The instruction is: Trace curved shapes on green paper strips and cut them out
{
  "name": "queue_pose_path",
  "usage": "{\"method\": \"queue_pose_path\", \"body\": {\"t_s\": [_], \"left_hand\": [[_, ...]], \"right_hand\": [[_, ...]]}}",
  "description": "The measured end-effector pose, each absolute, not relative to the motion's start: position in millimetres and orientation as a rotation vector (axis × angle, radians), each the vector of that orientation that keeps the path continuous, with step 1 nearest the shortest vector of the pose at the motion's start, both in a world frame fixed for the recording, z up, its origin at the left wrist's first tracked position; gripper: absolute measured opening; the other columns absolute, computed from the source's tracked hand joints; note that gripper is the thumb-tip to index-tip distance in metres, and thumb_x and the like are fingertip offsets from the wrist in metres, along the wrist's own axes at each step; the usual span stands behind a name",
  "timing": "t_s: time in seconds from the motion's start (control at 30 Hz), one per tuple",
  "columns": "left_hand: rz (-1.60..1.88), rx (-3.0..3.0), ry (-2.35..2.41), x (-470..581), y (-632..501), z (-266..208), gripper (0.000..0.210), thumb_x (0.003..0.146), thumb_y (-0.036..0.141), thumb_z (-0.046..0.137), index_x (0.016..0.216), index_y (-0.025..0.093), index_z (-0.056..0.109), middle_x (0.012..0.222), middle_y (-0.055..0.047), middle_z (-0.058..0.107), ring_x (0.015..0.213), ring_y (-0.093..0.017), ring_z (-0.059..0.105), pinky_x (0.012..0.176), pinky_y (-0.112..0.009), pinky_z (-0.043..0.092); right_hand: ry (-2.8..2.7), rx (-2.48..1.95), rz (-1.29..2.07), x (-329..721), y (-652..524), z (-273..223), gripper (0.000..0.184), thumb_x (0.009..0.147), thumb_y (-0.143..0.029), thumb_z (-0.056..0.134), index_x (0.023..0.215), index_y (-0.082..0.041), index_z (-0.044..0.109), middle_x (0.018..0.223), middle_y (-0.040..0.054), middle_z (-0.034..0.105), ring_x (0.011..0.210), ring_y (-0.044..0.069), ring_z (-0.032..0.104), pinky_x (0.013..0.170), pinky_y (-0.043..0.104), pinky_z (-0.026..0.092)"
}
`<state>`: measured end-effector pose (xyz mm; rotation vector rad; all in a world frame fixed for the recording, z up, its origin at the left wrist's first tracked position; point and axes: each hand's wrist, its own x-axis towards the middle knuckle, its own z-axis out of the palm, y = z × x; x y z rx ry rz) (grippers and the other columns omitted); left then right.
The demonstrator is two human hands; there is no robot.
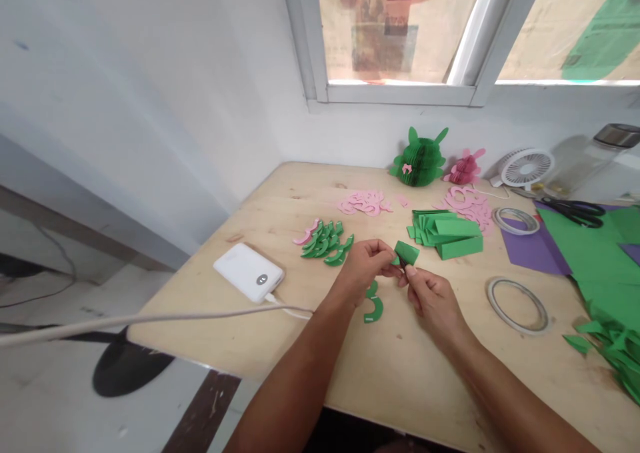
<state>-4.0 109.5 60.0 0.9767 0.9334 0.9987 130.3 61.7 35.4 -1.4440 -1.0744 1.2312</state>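
Note:
My left hand [373, 261] pinches a small piece of green paper [407, 252] by its left side, just above the table. Closed beside it, my right hand [429, 291] grips a slim dark pointed tool [403, 262] whose tip lies against the paper; its exact kind is too small to make out. Under my left wrist lies a green curved paper cutout [373, 309], partly covered by the hand. Several similar green curved pieces [325, 241] are grouped to the left. Beyond my hands is a pile of folded green paper strips [450, 231].
Pink cutouts [365, 202], a green paper figure [421, 161] and a pink one [465, 168] are near the wall. A cabled white power bank [249, 271] lies left. Rightward are tape rolls [518, 305], black scissors [575, 211], a fan [526, 167] and green scraps [617, 349].

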Motion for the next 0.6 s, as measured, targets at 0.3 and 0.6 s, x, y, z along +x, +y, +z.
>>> {"method": "queue_pose_path", "body": {"t_s": [0.3, 0.6], "left_hand": [[1.001, 0.993, 0.938, -4.3, 110.0, 58.9, 0.012, 0.065, 0.023, 0.065, 0.061, 0.016, 0.056, 0.058, 0.003, 0.06, 0.056, -0.012, 0.065, 0.066, -0.025, 0.054], [0.999, 1.003, 0.928, -3.9, 109.2, 60.6, 0.012, 0.064, 0.022, 0.064, 0.059, 0.016, 0.055, 0.057, 0.004, 0.056, 0.055, -0.01, 0.063, 0.066, -0.024, 0.054]], "right_hand": [[-1.084, -1.449, 1.216, 130.4, 61.3, 35.5, 0.06, 0.069, -0.077, 0.06, 0.063, -0.017, 0.06, 0.041, -0.0072, 0.033, 0.039, 0.007, 0.022, 0.038, 0.023, 0.014], [-1.074, -1.459, 1.227, 129.4, 60.9, 37.7, 0.057, 0.069, -0.073, 0.062, 0.062, -0.017, 0.06, 0.041, -0.0073, 0.033, 0.039, 0.007, 0.022, 0.039, 0.023, 0.014]]}}
